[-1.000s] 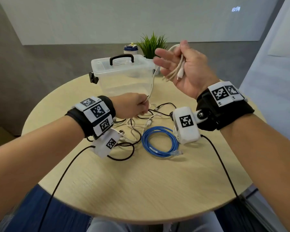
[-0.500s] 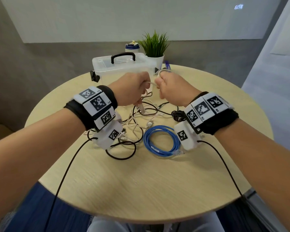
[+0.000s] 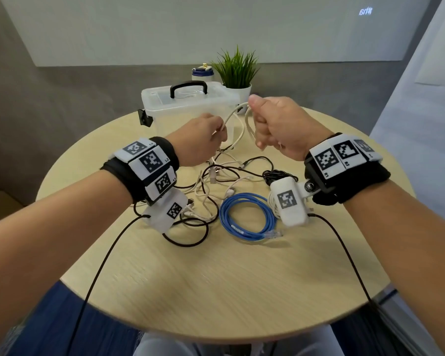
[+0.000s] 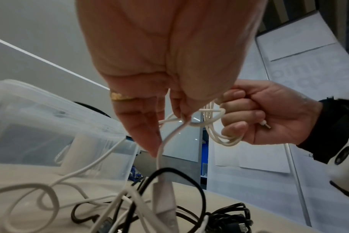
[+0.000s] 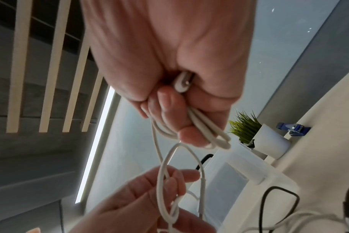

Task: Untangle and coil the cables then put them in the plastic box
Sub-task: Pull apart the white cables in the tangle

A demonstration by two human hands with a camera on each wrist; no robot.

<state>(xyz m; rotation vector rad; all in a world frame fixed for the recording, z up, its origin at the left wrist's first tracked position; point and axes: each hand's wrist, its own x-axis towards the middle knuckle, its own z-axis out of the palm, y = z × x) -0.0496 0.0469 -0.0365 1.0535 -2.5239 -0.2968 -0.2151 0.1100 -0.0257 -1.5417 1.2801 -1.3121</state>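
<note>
- My right hand is fisted round a small bundle of white cable, several loops gathered so they can't spring apart; a plug tip pokes out by my palm.
- My left hand pinches the same cable's free run just beside that bundle, feeding the next loop.
- The cord is thin, smooth, round and limp, so it drapes from my fingertips down into the tangle of black and white leads directly below.
- Plastic box, clear-walled with a black handle, sits just beyond my knuckles, lid on.
- Blue cable, already coiled into a neat ring, lies under my right wrist, near me.
</note>
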